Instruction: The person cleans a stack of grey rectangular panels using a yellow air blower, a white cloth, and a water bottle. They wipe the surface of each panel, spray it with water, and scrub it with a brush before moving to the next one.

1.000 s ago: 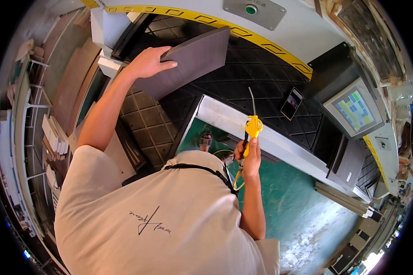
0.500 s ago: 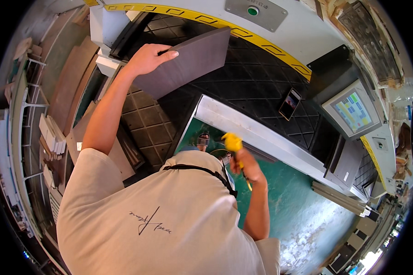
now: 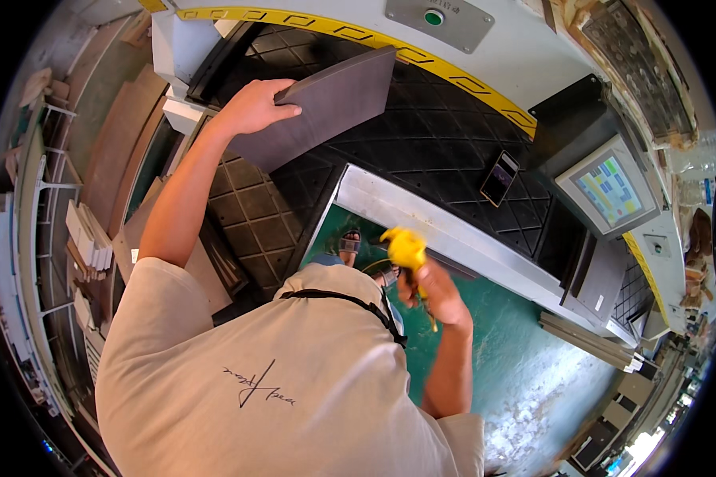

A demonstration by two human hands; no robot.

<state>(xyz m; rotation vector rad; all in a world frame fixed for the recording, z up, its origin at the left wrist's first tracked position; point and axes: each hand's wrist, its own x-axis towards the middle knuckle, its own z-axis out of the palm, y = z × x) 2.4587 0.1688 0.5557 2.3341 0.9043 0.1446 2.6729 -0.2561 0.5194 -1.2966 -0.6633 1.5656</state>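
Note:
A dark grey-brown board (image 3: 326,107) stands tilted on its edge over the black padded bed (image 3: 422,127). With my arm stretched out, my left hand (image 3: 258,107) grips its near upper corner, thumb on the face toward me. My right hand (image 3: 437,294) is wrapped round a yellow air blow gun (image 3: 406,248), held over the green floor in front of my waist. Its nozzle is hard to make out. Part of a thin yellow hose shows below the hand.
A pale metal rail (image 3: 453,230) edges the bed. A phone (image 3: 500,178) lies on the bed, left of a machine screen (image 3: 610,189). The machine's white front carries a yellow strip (image 3: 358,33) and a green button (image 3: 433,17). Boards (image 3: 91,238) are stacked at the left.
My right hand has shifted slightly right and down and turned with the blow gun. My left hand keeps the board in nearly the same place, its thumb slightly lower.

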